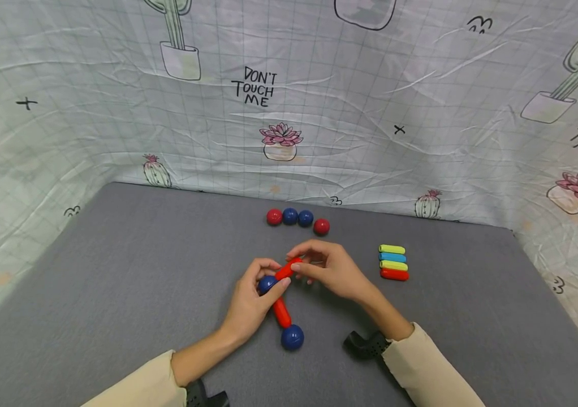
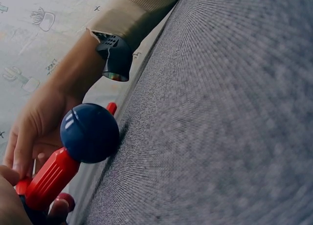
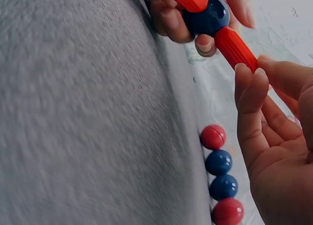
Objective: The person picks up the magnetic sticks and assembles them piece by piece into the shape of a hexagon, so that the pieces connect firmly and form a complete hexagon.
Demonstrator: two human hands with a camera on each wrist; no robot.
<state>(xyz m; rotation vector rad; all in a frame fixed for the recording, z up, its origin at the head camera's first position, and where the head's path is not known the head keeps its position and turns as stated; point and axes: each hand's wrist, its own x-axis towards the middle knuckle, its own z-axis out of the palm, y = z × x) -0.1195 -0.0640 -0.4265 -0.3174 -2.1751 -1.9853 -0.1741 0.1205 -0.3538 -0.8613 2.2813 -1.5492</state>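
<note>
My left hand (image 1: pixel 251 302) grips a blue ball (image 1: pixel 267 284) between thumb and fingers. From that ball one red rod (image 1: pixel 282 312) runs down to a second blue ball (image 1: pixel 292 337) at its near end. Another red rod (image 1: pixel 287 269) sticks out of the gripped ball toward the upper right. My right hand (image 1: pixel 333 270) pinches the outer end of this rod between thumb and fingertips. In the right wrist view the pinched rod (image 3: pixel 236 49) meets the blue ball (image 3: pixel 208 14). The second blue ball (image 2: pixel 90 133) shows large in the left wrist view.
At the back of the grey table (image 1: pixel 167 254) two blue balls (image 1: pixel 297 217) lie between a red ball (image 1: pixel 274 217) and another red ball (image 1: pixel 322 226). Several short rods, yellow (image 1: pixel 392 249), blue (image 1: pixel 393 257) and red (image 1: pixel 394 275), are stacked side by side at right. A printed cloth (image 1: pixel 319 102) hangs behind.
</note>
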